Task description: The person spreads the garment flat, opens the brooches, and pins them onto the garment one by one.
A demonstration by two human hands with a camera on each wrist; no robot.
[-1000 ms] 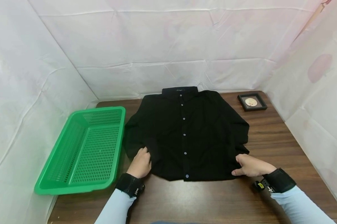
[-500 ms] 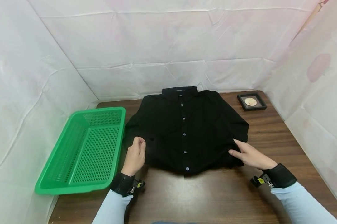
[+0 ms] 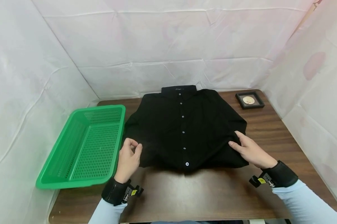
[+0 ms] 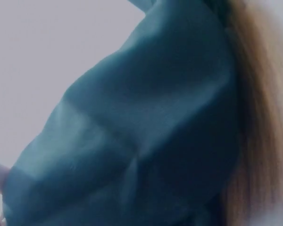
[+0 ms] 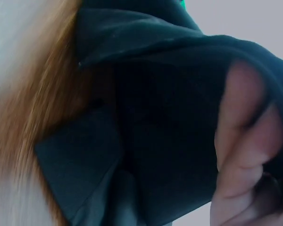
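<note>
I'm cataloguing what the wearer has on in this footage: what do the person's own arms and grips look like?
Both sleeves are light blue. A wide black wristband sits at the end of each, bearing a small black device with a yellow mark and a metallic-looking fitting. The left grip and right grip are bare, without gloves. No cables show.

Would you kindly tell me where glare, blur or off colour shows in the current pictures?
Head view: pale glare on the table in front of the shirt, whose lower edge looks blurred; left wrist view: the black shirt reads dark teal, and the table at right is smeared; right wrist view: the table at left is streaked by blur, and the right hand looks soft.
</note>
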